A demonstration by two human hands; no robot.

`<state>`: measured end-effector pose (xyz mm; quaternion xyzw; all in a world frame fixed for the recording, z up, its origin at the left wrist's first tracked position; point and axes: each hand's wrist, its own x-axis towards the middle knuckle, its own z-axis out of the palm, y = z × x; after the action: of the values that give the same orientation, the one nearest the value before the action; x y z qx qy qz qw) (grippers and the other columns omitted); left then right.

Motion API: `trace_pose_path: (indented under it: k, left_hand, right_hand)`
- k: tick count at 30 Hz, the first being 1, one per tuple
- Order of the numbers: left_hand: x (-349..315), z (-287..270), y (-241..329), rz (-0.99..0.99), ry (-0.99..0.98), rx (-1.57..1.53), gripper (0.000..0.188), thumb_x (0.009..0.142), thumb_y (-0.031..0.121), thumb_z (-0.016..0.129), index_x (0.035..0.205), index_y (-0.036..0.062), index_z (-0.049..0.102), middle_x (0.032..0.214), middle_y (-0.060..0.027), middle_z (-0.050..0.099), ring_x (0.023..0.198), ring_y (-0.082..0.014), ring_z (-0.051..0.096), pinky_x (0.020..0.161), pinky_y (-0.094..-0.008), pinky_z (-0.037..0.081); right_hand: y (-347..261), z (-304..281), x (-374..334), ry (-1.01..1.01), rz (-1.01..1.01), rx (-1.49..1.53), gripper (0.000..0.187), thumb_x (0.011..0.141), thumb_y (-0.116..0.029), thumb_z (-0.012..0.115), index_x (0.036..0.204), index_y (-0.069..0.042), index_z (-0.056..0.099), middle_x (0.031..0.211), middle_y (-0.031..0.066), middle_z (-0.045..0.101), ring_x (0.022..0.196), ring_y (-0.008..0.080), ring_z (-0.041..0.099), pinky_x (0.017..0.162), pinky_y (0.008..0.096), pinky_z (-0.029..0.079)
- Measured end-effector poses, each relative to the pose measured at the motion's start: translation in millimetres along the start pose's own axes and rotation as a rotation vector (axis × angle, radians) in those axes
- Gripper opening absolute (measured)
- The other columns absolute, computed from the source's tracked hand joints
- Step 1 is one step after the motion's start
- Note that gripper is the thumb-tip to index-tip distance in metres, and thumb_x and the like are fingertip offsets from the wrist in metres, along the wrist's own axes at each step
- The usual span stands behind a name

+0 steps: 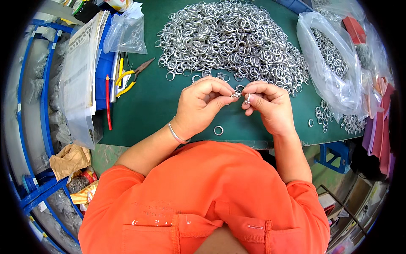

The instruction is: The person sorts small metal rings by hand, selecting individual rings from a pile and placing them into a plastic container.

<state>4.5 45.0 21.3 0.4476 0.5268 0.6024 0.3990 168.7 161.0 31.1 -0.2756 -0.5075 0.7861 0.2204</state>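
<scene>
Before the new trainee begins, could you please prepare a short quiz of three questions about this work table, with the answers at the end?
1. What do the left hand and the right hand pinch? a) beads b) metal rings c) wires
2. True or false: the yellow-handled pliers lie left of the ring pile.
3. Fill in: the single loose ring near the orange shirt lies on the ____ tabletop.

Key: 1. b; 2. True; 3. green

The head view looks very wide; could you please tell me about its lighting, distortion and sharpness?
In the head view, light is bright and fairly even, with whitish glare on the clear bag; at its left, the blue rack bows from fisheye distortion; the left hand and right hand look reasonably sharp, though the silver rings they pinch are too small for fine detail.
</scene>
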Motion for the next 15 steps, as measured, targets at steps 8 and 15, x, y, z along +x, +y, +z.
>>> trace_pose_path:
  k: [8,15]
  left_hand:
    - [-2.5,3.6,0.4,0.025,0.005,-0.038,0.012,0.084,-0.012,0.061,0.091,-0.0035,0.06,0.102,-0.0133,0.06,0.093,-0.0181,0.064,0.082,-0.0281,0.055]
    - [-3.0,4.7,1.6,0.016,0.004,-0.06,0.011,0.083,-0.011,0.062,0.091,-0.0033,0.06,0.102,-0.0129,0.061,0.092,-0.0179,0.064,0.082,-0.0275,0.055]
  right_hand:
    - [2.1,6.3,-3.0,-0.028,-0.094,-0.112,0.014,0.084,0.008,0.062,0.097,0.006,0.066,0.099,0.011,0.062,0.077,0.0155,0.066,0.067,0.025,0.057]
    - [5.1,7.7,-4.4,-0.031,-0.128,-0.104,0.013,0.085,0.008,0.061,0.098,0.006,0.066,0.098,0.0106,0.062,0.077,0.0158,0.066,0.069,0.0252,0.057]
